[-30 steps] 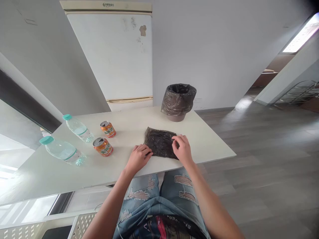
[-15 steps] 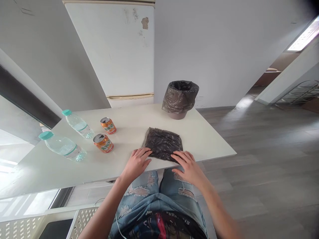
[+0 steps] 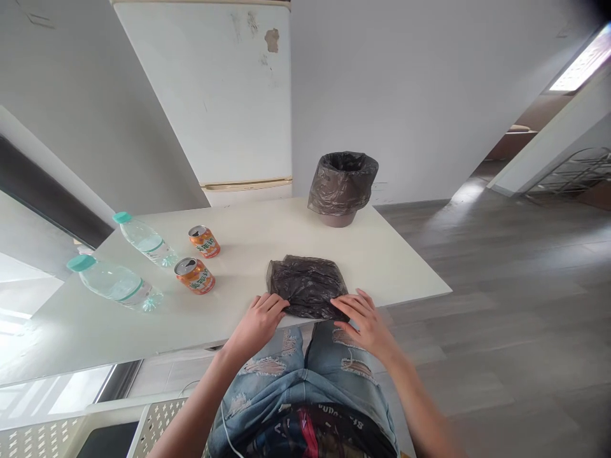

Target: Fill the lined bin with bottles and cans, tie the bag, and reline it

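Left grip [image 3: 259, 318] touches black bag [image 3: 309, 284]

white table [image 3: 396, 267] | two capped bottles [image 3: 114, 282] | two orange cans [image 3: 195, 277] | bag-lined bin [image 3: 340, 191] | black bag [image 3: 308, 286], near edge

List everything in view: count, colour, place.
Plastic bag: 1, black, table's near edge
Bin: 1, brown, table's far right
Bin liner: 1, black, over bin's rim
Cans: 2, orange, table's left half
Bottles: 2, clear with teal caps, left of cans
Table: 1, white, centre
Refrigerator: 1, white, behind table
Wall: 1, grey, behind table
Floor: 1, grey, right
Rack: 1, grey, right edge
Perforated panels: 2, off-white, bottom left
Flat object: 1, black, between panels
Jeans: 1, blue, bottom centre
Garment: 1, dark with red stripe, bottom
Left hand: 1, bare, at bag's left
Right hand: 1, bare, at bag's right
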Available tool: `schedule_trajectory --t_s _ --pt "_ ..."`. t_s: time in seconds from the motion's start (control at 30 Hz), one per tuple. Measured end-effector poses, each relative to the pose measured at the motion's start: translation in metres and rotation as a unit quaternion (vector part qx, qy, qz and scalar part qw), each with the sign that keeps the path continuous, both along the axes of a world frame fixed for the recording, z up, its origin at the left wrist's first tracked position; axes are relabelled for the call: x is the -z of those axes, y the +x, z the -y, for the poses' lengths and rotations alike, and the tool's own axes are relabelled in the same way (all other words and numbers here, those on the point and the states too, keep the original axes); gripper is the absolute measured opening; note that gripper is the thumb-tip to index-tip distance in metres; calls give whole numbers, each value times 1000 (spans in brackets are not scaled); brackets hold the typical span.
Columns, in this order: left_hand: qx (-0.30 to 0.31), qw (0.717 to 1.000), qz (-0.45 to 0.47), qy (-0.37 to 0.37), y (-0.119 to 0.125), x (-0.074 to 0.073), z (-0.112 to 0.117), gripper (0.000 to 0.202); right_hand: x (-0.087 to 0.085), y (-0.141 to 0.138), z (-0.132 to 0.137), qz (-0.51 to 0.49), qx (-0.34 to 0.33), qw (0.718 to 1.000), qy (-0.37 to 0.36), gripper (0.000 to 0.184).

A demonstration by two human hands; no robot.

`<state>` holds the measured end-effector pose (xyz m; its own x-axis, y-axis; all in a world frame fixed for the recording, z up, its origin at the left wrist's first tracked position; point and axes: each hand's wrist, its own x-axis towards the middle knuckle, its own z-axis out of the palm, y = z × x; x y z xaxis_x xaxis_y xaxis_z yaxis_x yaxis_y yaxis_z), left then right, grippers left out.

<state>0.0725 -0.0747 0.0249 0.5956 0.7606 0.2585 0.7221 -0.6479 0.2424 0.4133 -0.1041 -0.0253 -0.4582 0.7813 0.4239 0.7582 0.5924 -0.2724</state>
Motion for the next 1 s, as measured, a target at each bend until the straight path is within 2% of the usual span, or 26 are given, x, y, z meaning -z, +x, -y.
schedule_trajectory --t_s 0.13,0.27,0.33,0.43,0.53,0.67,0.77,0.9,1.0 --pt "10 999 39 9 -12 1 10 35 -4 -6 2 -64 -15 998 6 28" --pt "9 992 129 -9 -9 0 8 14 -23 -19 6 -183 -5 983 -11 20" --pt "-6 980 196 -41 -4 -5 4 16 -35 -25 6 -242 8 969 -46 22" --pt "-62 956 271 -91 5 -16 -7 19 -48 -32 -2 -303 72 941 -131 26" --pt "-124 938 300 -118 14 -22 -27 21 -53 -38 -17 -328 147 919 -159 32" --pt "-184 935 281 -109 26 -19 -58 21 -50 -46 -42 -316 204 915 -143 36" --pt "-204 954 208 -67 31 -9 -70 16 -45 -51 -56 -277 229 921 -150 34" --pt "-190 976 108 16 30 6 -65 16 -34 -57 -62 -232 227 933 -157 31" --pt "-196 975 84 57 29 7 -55 22 -27 -61 -60 -206 217 946 -127 28"
